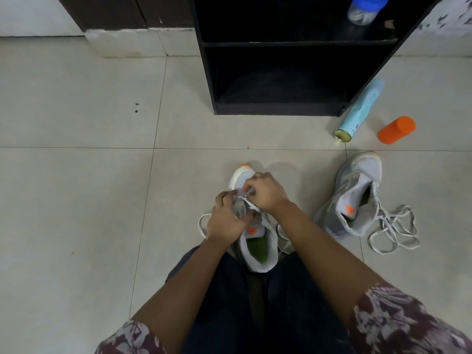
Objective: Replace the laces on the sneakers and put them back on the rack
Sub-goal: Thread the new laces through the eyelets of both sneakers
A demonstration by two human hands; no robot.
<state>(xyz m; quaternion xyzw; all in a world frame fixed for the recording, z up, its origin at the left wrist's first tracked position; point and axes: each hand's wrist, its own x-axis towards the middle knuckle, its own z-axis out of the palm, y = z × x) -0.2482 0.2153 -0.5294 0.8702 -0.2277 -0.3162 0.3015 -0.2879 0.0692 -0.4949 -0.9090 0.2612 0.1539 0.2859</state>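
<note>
A grey-white sneaker (258, 249) with an orange toe tip and green insole stands on the floor between my knees, toe pointing away. My left hand (226, 221) grips its tongue and upper near the eyelets. My right hand (265, 191) pinches a white lace (251, 204) over the front eyelets. A loop of that lace (201, 223) trails on the floor to the left. The second sneaker (355, 198) lies to the right, tilted, with its loose lace (393, 233) spread beside it. The black shoe rack (281, 80) stands ahead.
A light blue spray can (360, 111) lies against the rack's right foot, with an orange cap (396, 129) beside it. A clear bottle with a blue lid (364, 8) sits on the rack's upper shelf. A dark cabinet base (127, 21) is at the back left on tiled floor.
</note>
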